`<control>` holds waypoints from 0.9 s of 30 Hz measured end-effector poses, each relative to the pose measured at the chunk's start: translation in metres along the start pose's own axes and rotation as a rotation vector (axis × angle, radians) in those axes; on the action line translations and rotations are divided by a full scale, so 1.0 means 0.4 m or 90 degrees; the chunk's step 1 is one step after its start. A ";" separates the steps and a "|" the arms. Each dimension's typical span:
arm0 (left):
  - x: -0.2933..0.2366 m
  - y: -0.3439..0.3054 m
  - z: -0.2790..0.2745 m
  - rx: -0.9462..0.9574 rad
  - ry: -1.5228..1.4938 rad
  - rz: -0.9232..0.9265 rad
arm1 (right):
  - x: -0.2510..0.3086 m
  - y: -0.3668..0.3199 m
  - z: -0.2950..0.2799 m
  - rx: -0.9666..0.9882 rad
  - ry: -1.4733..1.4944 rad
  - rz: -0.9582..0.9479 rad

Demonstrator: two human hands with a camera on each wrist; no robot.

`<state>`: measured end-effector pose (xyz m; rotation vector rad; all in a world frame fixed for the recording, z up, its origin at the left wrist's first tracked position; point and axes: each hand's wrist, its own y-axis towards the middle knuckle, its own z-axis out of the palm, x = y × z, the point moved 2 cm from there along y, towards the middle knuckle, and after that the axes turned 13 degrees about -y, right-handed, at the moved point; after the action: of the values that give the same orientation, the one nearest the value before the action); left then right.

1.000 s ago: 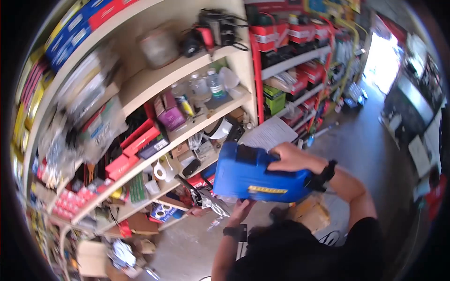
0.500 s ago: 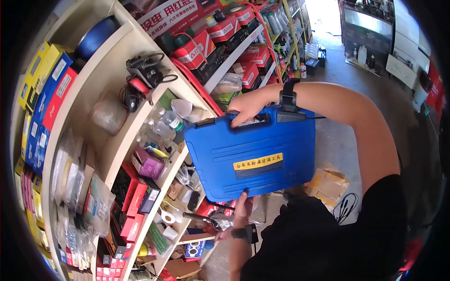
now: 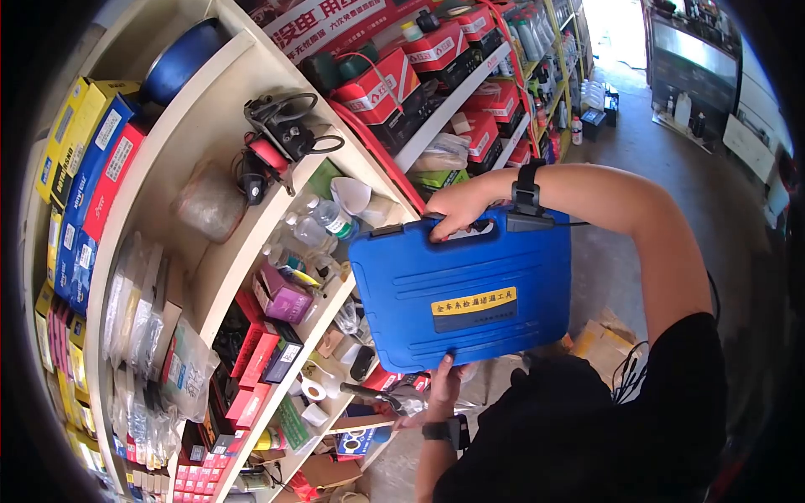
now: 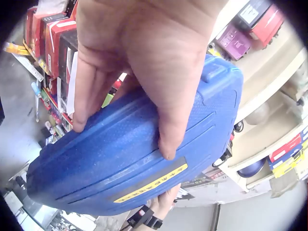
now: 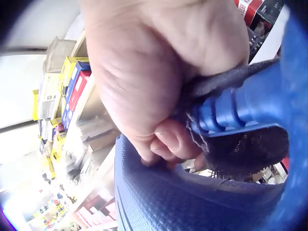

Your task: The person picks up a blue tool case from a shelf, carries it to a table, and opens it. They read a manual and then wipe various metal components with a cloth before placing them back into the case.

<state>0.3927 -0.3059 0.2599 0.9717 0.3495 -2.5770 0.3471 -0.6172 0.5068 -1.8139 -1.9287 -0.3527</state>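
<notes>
A blue hard plastic tool case [image 3: 511, 260] with a yellow label hangs before the shelves, its handle side up. My right hand [image 3: 457, 205] grips it at the handle. Seen from the right wrist, the fingers of that hand [image 5: 144, 77] curl in by the ribbed handle [image 5: 240, 108], where a dark mesh cloth [image 5: 245, 151] is wrapped. My left hand [image 3: 444, 386] holds the lower edge from below. In the left wrist view, the left thumb presses the labelled face of the case [image 4: 110, 149] and the fingers lie over the narrow edge, partly hidden.
A cream shelf unit [image 3: 205, 88] stands at left, crowded with boxes, bagged parts and bottles [image 3: 331, 220]. Beyond it, a red rack [image 3: 381, 172] carries battery boxes. An opened cardboard box [image 3: 608, 339] lies on the floor at right, near black cables [image 3: 629, 373].
The case has swung from a tilted, edge-on pose to show its labelled face to the head camera. Both hands keep hold of it. Over the last half second it shifts slightly right in view.
</notes>
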 end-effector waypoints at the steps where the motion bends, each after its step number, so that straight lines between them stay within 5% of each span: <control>1: 0.002 0.004 0.000 0.003 0.000 -0.005 | -0.004 0.005 0.000 -0.008 -0.004 0.002; 22: 0.009 0.026 -0.066 -0.051 -0.016 0.004 | -0.064 0.152 0.032 0.092 0.059 -0.057; 27: 0.013 0.071 -0.071 -0.041 -0.045 -0.033 | 0.037 0.061 0.056 -0.091 -0.062 -0.146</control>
<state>0.4174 -0.3230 0.2328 0.8580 0.4409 -2.6225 0.3674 -0.5912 0.4916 -1.7267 -2.2379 -0.4971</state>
